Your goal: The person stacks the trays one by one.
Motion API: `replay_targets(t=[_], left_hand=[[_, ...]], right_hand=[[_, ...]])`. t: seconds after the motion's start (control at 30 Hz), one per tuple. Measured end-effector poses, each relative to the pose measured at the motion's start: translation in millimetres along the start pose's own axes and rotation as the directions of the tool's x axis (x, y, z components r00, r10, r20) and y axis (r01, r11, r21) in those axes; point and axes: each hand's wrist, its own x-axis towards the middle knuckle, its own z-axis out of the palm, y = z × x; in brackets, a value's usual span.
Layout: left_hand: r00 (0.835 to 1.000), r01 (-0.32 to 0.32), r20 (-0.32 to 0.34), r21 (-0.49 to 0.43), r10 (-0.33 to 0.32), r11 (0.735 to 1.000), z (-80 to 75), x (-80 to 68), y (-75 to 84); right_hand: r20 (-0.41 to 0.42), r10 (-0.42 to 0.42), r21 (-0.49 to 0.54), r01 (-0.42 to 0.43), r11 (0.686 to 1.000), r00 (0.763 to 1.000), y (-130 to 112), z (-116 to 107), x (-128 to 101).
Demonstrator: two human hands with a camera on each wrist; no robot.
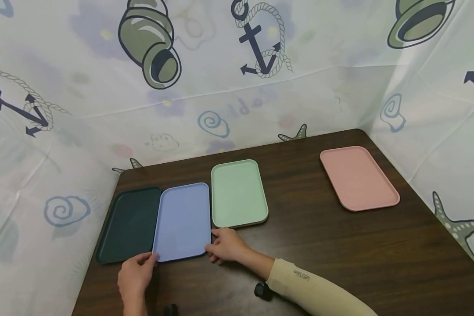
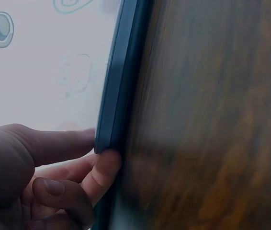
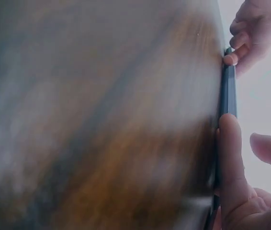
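Blue tray (image 1: 183, 221) has its near-left corner pinched by the left hand (image 1: 136, 277); the right hand (image 1: 229, 246), fingers unclenched, touches the near-right corner.

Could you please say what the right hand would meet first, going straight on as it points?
Probably the blue tray: the right hand points toward its near right corner and seems to touch it, though depth is unclear.

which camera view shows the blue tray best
The head view, because nearly all of the blue tray shows there from above, with the left hand and right hand at its near corners. Both wrist views show only a narrow strip of its edge.
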Motion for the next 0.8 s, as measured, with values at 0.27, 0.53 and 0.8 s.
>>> replay_targets(t=[0.27,0.53,0.8], left_hand=[[1.0,-0.017,0.008,-0.016,0.017,1.0,0.8,-1.2,-0.6],[0.999,-0.027,0.044,-0.057,0.029,0.998,-0.8,-2.4,-4.7],[0.986,0.012,0.164,-0.135,0.011,0.991,-2.7,-1.3,-6.3]], right_hand=[[-0.016,0.007,0.014,-0.007,1.0,1.0,-0.4,-1.0,0.9],[-0.05,-0.01,-0.058,0.007,0.998,0.999,-0.5,-3.4,-1.0],[-0.054,-0.019,-0.118,0.013,0.993,0.998,0.6,-3.1,-3.6]])
